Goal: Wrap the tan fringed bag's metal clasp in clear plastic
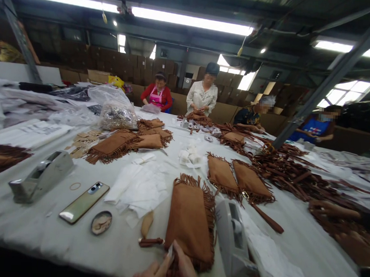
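Note:
At the near table edge, my left hand [151,276] and my right hand [186,271] are close together, fingers pinched. Between their fingertips is a small white piece [171,251], paper or tape, I cannot tell which. Just beyond them a brown fringed pouch [189,220] lies flat, and my fingertips overlap its near end. Its short strap with a metal end [151,242] sticks out to the left, beside a tan leaf-shaped piece [146,224]. A grey tape dispenser [233,240] stands to the right of the pouch. Under my hands some brown strands show, partly hidden.
Left are a phone [84,203], a small round tin [101,223] and another tape dispenser [41,174]. White tissue sheets [141,184] lie ahead. More fringed pouches [222,174] and piled brown straps [300,177] are farther off. Several people work across the table; a co-worker's hands [336,210] show at right.

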`<state>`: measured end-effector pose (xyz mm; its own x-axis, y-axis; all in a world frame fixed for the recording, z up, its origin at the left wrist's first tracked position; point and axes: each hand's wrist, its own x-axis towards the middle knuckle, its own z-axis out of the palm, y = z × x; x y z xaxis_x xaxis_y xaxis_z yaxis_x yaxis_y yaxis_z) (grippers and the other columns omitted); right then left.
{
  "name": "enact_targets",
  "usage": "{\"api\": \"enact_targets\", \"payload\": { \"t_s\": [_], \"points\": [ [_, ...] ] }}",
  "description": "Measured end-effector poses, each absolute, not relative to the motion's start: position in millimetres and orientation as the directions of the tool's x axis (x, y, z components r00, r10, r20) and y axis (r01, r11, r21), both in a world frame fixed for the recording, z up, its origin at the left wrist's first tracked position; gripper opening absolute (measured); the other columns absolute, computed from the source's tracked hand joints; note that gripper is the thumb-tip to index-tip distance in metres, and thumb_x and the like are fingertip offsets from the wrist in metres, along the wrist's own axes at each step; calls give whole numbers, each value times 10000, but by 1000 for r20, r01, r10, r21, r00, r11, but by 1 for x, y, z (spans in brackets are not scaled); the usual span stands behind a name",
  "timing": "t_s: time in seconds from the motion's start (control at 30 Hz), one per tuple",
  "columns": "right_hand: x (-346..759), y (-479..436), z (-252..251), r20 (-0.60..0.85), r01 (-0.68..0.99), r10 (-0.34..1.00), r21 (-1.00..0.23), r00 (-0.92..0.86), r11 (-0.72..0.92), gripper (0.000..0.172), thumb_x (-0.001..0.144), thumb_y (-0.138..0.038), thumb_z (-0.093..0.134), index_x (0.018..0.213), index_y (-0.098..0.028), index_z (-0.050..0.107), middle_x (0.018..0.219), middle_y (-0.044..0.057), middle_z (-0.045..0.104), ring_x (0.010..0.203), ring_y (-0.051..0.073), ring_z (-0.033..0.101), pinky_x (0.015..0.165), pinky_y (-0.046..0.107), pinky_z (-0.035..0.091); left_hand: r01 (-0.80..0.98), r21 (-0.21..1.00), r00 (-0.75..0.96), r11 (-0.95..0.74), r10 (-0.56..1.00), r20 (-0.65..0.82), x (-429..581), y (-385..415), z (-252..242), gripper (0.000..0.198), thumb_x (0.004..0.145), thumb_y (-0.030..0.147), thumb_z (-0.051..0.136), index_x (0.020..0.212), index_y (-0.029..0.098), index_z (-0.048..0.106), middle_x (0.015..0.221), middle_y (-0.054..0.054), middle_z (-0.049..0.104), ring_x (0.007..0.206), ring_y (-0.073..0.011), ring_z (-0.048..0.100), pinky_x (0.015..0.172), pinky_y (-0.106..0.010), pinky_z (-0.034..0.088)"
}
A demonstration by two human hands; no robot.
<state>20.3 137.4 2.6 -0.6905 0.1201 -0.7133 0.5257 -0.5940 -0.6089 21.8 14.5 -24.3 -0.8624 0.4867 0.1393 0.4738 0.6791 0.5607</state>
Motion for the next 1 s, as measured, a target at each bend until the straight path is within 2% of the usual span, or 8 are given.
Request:
{"api": "enact_targets", "payload": {
  "t_s": [0.1,0.17,0.27,0.33,0.43,0.53,0.77,1.0],
  "points": [
    [22,135,7,-635,500,154,-715,-757,-488,495,608,-624,651,606,-148,513,465,-37,487,382,63,458,364,167,335,551,419,-802,722,596,28,19,12,-9,577,781,65,398,1301,305,468,828,-83,668,619,-176,650,493,-200,428],
    [22,136,8,-581,475,166,-772,-797,-423,505,532,-595,724,583,-151,489,442,-59,455,366,48,416,359,164,319,559,427,-786,711,618,-1,16,9,-4,582,778,57,383,1301,299,468,866,-86,661,650,-190,655,517,-213,437],
    [21,142,9,-546,463,147,-801,-825,-380,521,518,-608,720,592,-137,509,446,-31,506,370,53,429,370,176,348,450,648,-817,615,576,20,15,1,-8,483,851,159,352,1299,299,467,867,-74,660,709,-186,647,601,-229,464],
    [19,148,9,-517,452,156,-833,-842,-320,538,530,-630,696,617,-121,543,478,2,561,386,66,459,389,190,382,247,833,-866,495,498,-39,16,-6,-17,438,888,329,361,1299,227,471,755,-59,655,668,-173,623,616,-227,461],
    [16,154,7,-468,422,237,-879,-851,-221,554,522,-655,678,620,-123,558,470,-2,569,379,74,460,390,202,387,-86,939,-846,333,473,-245,17,-13,-29,668,816,588,413,1259,91,466,595,-30,615,540,-151,570,533,-222,432],
    [15,155,5,-457,421,269,-888,-848,-183,559,521,-678,657,602,-136,545,439,-16,549,361,79,444,381,209,368,-305,928,-747,214,550,-373,15,-6,-25,780,727,717,422,1180,84,465,609,-26,611,461,-124,544,429,-201,384],
    [20,161,7,-359,341,267,-933,-894,-109,515,640,-633,620,591,-123,567,404,-46,472,355,38,343,371,185,221,-447,895,-727,16,576,-374,3,25,-13,584,671,721,501,810,154,493,460,66,498,238,-26,285,264,-159,148],
    [24,154,-6,-450,420,243,-892,-860,-167,601,636,-745,512,521,-155,503,356,-53,408,313,44,294,358,198,172,-565,825,-638,-20,644,-422,2,27,-22,488,631,635,604,728,176,469,434,76,471,253,-22,246,297,-172,135]
  ]
}}
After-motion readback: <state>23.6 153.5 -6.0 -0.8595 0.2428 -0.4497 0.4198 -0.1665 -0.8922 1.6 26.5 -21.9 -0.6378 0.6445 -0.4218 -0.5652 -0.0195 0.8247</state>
